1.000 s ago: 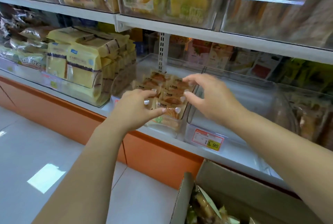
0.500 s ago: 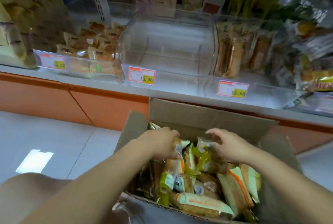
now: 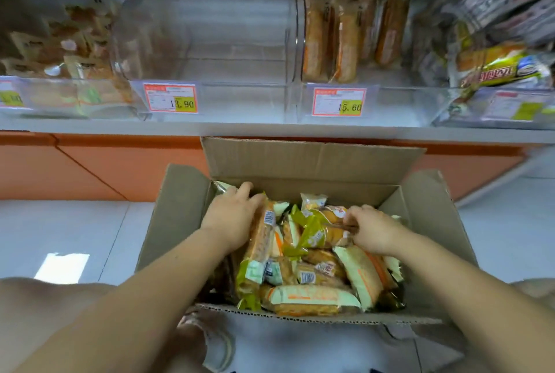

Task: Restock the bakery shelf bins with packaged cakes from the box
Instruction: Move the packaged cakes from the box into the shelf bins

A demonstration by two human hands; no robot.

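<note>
The cardboard box (image 3: 315,162) stood open on the floor below the shelf's (image 3: 240,130) front edge, heaped with packaged cakes (image 3: 312,297). The left hand (image 3: 231,222) lay curled over the packs in the box's far left corner, fingertips buried, so any grasp could not be told. The right hand (image 3: 374,233) pinched a green-wrapped cake (image 3: 316,234) near the middle. The leftmost bin (image 3: 60,99) was blurred and cut off.
</note>
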